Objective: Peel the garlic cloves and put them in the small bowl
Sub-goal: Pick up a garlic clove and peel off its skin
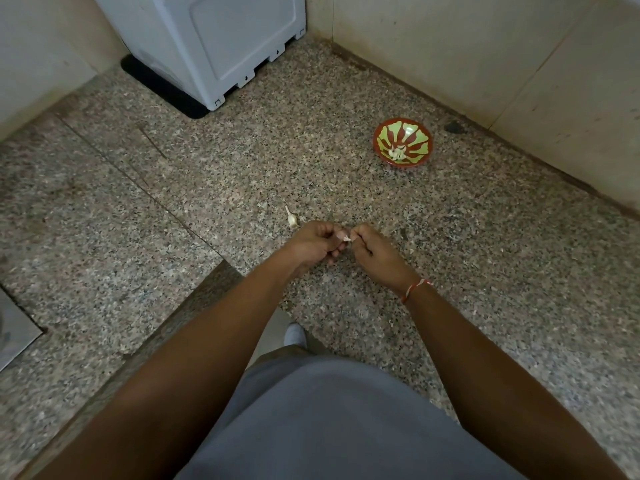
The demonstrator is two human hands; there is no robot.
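Observation:
My left hand (317,242) and my right hand (375,249) meet over the speckled granite counter, fingers curled. Between their fingertips they pinch a small garlic clove (346,239), of which only a white tip shows. An unpeeled garlic clove (292,220) with a thin tail lies on the counter just left of my left hand. The small red bowl (381,147) with a green pattern stands at the back right and holds a few pale peeled cloves (397,153).
A white appliance (214,43) on a black mat stands at the back left. Tiled walls (485,64) close the corner behind the bowl. The counter edge (194,299) steps inward near my left arm. A metal sink rim (14,334) shows at far left.

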